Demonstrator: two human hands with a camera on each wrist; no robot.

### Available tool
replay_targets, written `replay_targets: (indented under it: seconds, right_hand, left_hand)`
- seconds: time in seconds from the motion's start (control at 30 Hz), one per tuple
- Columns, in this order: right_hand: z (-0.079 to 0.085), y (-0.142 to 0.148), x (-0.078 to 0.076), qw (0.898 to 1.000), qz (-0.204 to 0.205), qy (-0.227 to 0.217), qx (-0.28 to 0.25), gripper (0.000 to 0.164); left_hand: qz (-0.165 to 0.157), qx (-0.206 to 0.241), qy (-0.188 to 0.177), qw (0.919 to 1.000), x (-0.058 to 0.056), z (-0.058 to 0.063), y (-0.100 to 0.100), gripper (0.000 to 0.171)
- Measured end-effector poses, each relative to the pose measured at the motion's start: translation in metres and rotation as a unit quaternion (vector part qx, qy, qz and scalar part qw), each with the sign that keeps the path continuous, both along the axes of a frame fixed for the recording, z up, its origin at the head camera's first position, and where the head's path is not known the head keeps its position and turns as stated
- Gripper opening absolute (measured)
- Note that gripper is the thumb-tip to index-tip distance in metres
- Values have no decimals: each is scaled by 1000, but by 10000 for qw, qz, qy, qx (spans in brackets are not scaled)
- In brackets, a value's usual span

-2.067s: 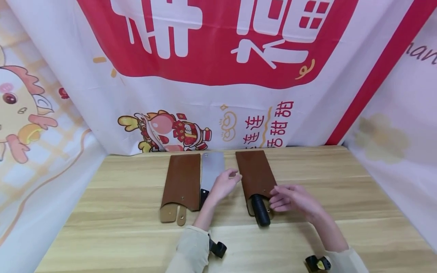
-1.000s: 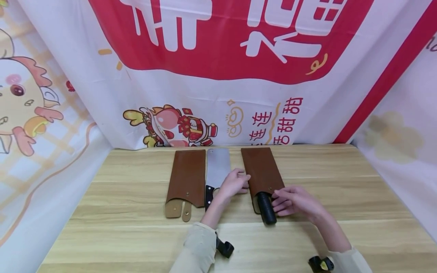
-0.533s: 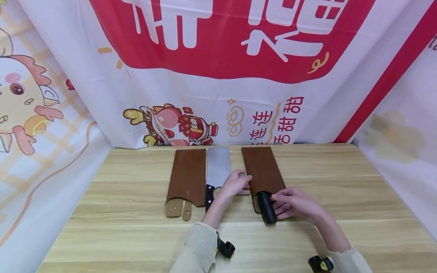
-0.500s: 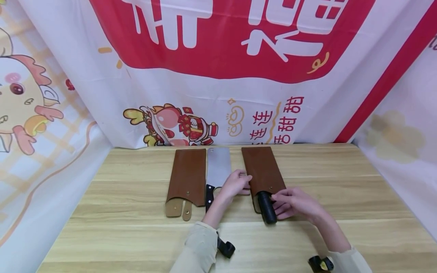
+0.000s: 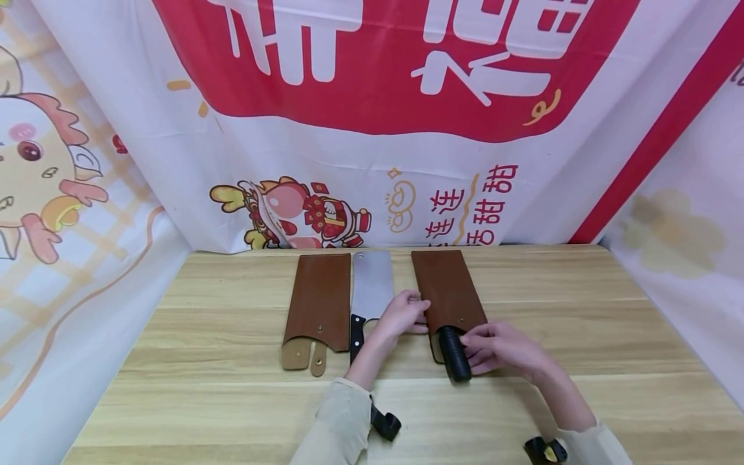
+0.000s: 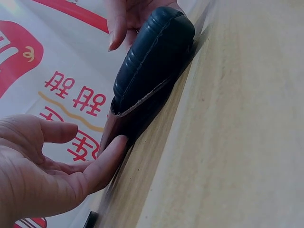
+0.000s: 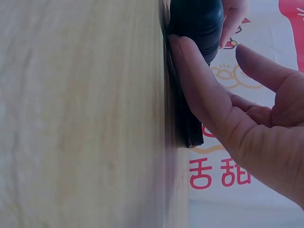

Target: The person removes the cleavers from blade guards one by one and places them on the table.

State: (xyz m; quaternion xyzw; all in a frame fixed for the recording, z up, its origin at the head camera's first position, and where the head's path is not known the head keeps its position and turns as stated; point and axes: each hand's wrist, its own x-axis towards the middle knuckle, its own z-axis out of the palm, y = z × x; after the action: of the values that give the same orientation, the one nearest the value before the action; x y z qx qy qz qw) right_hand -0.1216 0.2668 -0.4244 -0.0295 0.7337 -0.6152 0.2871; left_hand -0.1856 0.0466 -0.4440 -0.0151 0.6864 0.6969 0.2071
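A brown leather knife sheath (image 5: pixel 444 284) lies right of centre, with a black ridged handle (image 5: pixel 454 355) sticking out of its near end; the blade is hidden inside. My left hand (image 5: pixel 401 313) is at the sheath's left edge, and in the left wrist view a fingertip (image 6: pixel 118 141) touches it while the thumb stands apart. On the other side, my right hand (image 5: pixel 500 347) has its fingers against the handle and sheath mouth. The right wrist view shows the right thumb (image 7: pixel 261 69) raised away from the handle.
A cleaver (image 5: pixel 372 278) with a bare blade and black riveted handle lies left of my left hand, its handle partly behind the forearm. Beside it is a second brown sheath (image 5: pixel 320 294) with a tan strap. A printed cloth (image 5: pixel 372 148) hangs behind the wooden table (image 5: pixel 221 387).
Compared with two seconds ago, both hands have come closer to the right sheath, touching its sides. The whole view has shifted slightly. In the last half second hardly anything has moved.
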Motion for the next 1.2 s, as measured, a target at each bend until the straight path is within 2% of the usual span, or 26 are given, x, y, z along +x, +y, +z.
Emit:
replay_targets:
  seconds: [0.3, 0.87, 1.03, 1.2]
  right_hand:
    - [0, -2, 2, 10000, 52, 36, 45, 43]
    - [-3, -12, 6, 9968, -98, 470, 639, 44]
    - [-3, -15, 7, 9943, -143, 573, 892, 40]
    - [1, -20, 9, 9895, -349, 623, 1259, 43]
  left_hand:
    - [20, 198, -61, 9998, 2, -2, -1, 53]
    - [27, 250, 93, 9996, 2, -9, 0, 53]
    - [53, 259, 79, 9996, 1, -9, 1, 52]
    - [75, 304, 28, 9995, 0, -9, 1, 51]
